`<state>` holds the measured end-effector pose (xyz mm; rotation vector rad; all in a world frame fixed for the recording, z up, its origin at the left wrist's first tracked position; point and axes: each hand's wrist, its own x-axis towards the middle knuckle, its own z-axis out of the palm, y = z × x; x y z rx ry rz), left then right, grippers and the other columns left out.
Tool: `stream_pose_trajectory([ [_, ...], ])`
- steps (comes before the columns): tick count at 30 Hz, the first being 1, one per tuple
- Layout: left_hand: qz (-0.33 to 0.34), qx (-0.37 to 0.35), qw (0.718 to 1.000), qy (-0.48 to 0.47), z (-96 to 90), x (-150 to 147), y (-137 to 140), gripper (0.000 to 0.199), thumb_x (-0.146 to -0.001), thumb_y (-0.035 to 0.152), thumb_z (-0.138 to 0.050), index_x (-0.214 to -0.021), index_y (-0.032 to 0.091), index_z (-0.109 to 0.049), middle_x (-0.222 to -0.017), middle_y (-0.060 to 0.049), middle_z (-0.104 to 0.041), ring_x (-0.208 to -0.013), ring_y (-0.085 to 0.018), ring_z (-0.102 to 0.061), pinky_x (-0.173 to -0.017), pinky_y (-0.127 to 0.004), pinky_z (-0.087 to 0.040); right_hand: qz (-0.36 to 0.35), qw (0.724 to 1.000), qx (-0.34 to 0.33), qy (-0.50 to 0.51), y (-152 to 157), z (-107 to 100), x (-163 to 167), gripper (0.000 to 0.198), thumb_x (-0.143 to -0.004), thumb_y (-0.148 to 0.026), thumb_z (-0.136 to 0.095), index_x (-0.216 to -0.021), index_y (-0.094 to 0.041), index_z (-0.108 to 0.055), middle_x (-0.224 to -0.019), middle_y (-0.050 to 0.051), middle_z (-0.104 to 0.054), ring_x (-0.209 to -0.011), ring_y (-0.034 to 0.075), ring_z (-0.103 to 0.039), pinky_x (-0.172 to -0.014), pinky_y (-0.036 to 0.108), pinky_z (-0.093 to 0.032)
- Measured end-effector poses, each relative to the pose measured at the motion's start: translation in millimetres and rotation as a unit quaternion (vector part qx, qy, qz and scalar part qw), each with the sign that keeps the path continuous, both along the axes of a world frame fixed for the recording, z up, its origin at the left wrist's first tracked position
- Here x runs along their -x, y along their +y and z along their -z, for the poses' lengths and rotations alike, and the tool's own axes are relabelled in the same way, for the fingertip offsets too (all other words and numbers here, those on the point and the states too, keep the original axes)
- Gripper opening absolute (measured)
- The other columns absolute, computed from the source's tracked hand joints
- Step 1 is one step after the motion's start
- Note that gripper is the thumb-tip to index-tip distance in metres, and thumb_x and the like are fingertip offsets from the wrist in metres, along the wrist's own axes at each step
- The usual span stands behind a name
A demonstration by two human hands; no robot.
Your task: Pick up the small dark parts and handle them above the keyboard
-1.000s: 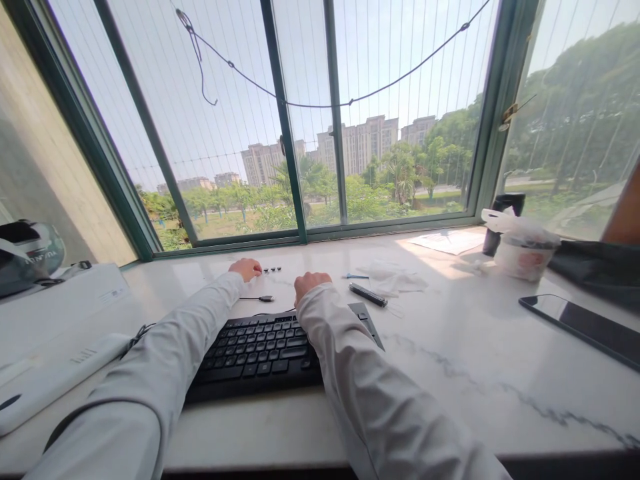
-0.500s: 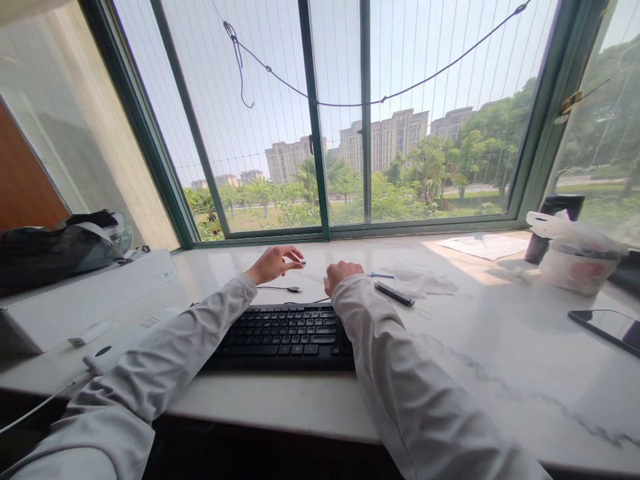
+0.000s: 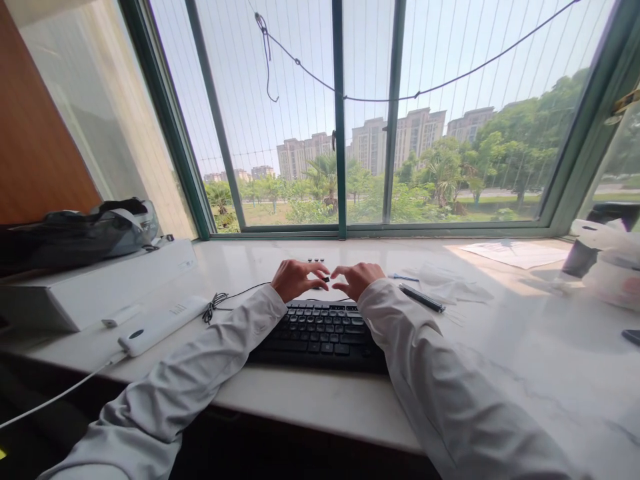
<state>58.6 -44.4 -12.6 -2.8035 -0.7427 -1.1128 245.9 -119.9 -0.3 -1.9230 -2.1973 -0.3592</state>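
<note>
My left hand [image 3: 296, 280] is above the back edge of a black keyboard [image 3: 320, 333], thumb and fingers bent round a small black piece [image 3: 327, 279] that looks like a keycap. Facing it, my right hand [image 3: 361, 279] has its thumb and forefinger curved and apart, with nothing visible between them. Its fingertips are close to the small piece. The keyboard lies flat near the counter's front edge, its two ends partly covered by my sleeves. Behind my hands, several small black pieces [image 3: 316, 260] stand in a row.
Right of my hands lie a dark pen-like tool [image 3: 423, 297], a slim blue tool [image 3: 404, 277] and crumpled clear plastic [image 3: 453, 283]. A white power strip [image 3: 163, 327] and a coiled black cable [image 3: 215, 307] are at left, by a white box [image 3: 100, 283]. A window [image 3: 370, 167] borders the counter behind.
My two hands have come closer together, the right one turning from a closed pose to parted fingers. The view has swung left, so the scene sits further right.
</note>
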Motion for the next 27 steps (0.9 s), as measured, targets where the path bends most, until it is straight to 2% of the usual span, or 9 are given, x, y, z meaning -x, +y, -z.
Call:
stream_pose_trajectory([
  [5, 0.001, 0.009, 1.000, 0.008, 0.0, -2.0, -9.1, 0.038, -0.066, 0.057, -0.073, -0.089, 0.027, -0.070, -0.080, 0.007, -0.074, -0.067, -0.013, -0.067, -0.067, -0.020, -0.044, -0.008, 1.000, -0.030, -0.003, 3.7, 7.4, -0.3, 0.045, -0.084, -0.064, -0.047, -0.117, -0.038, -0.062, -0.087, 0.003, -0.073, -0.083, 0.023, -0.067, -0.073, 0.032, -0.045],
  [8, 0.011, 0.043, 0.999, 0.008, 1.0, -3.2, -9.4, 0.039, -0.065, 0.056, -0.075, -0.088, 0.026, -0.070, -0.078, 0.007, -0.074, -0.071, -0.014, -0.068, -0.067, -0.020, -0.045, -0.009, 1.000, -0.024, 0.006, 6.4, 9.3, -0.6, 0.042, -0.083, -0.066, -0.048, -0.110, -0.040, -0.066, -0.087, 0.001, -0.073, -0.083, 0.022, -0.066, -0.074, 0.032, -0.045],
  [14, 0.123, 0.111, 0.981, 0.099, 8.9, -0.1, 4.4, 0.021, -0.084, 0.038, -0.063, -0.093, 0.024, -0.076, -0.083, 0.001, -0.075, -0.068, -0.011, -0.067, -0.068, -0.018, -0.044, 0.006, 0.996, 0.059, 0.064, 10.6, 10.7, -1.0, 0.031, -0.077, -0.058, -0.061, -0.097, -0.038, -0.073, -0.088, -0.001, -0.071, -0.084, 0.018, -0.063, -0.071, 0.027, -0.044],
  [17, 0.150, 0.093, 0.975, 0.134, 13.3, 0.8, 8.2, 0.022, -0.087, 0.033, -0.058, -0.096, 0.024, -0.076, -0.083, -0.001, -0.075, -0.070, -0.011, -0.066, -0.065, -0.017, -0.043, -0.014, 0.989, 0.118, 0.091, 12.4, 10.6, -4.1, 0.031, -0.075, -0.053, -0.065, -0.099, -0.034, -0.075, -0.083, 0.000, -0.070, -0.079, 0.015, -0.062, -0.067, 0.023, -0.042],
  [20, 0.140, 0.055, 0.976, 0.155, 15.7, 0.5, 7.2, 0.023, -0.086, 0.036, -0.059, -0.098, 0.025, -0.076, -0.070, -0.001, -0.073, -0.056, -0.008, -0.060, -0.059, -0.017, -0.039, -0.039, 0.981, 0.159, 0.104, 14.1, 10.4, -7.9, 0.031, -0.075, -0.049, -0.067, -0.099, -0.031, -0.075, -0.076, -0.001, -0.069, -0.074, 0.013, -0.060, -0.063, 0.021, -0.040],
  [23, 0.118, 0.019, 0.978, 0.169, 15.4, 0.3, 4.2, 0.023, -0.085, 0.038, -0.060, -0.096, 0.028, -0.077, -0.055, 0.001, -0.066, -0.048, -0.007, -0.053, -0.054, -0.017, -0.036, -0.037, 0.979, 0.173, 0.101, 14.1, 9.6, -9.1, 0.030, -0.073, -0.047, -0.069, -0.097, -0.031, -0.076, -0.074, -0.002, -0.067, -0.071, 0.011, -0.059, -0.061, 0.021, -0.039],
  [27, 0.104, -0.010, 0.979, 0.174, 13.5, 1.2, 1.7, 0.020, -0.082, 0.040, -0.063, -0.088, 0.029, -0.078, -0.054, 0.002, -0.064, -0.050, -0.008, -0.055, -0.053, -0.018, -0.035, -0.045, 0.979, 0.175, 0.095, 11.7, 7.3, -6.8, 0.030, -0.071, -0.049, -0.071, -0.095, -0.031, -0.076, -0.075, -0.002, -0.067, -0.072, 0.011, -0.059, -0.061, 0.020, -0.040],
])
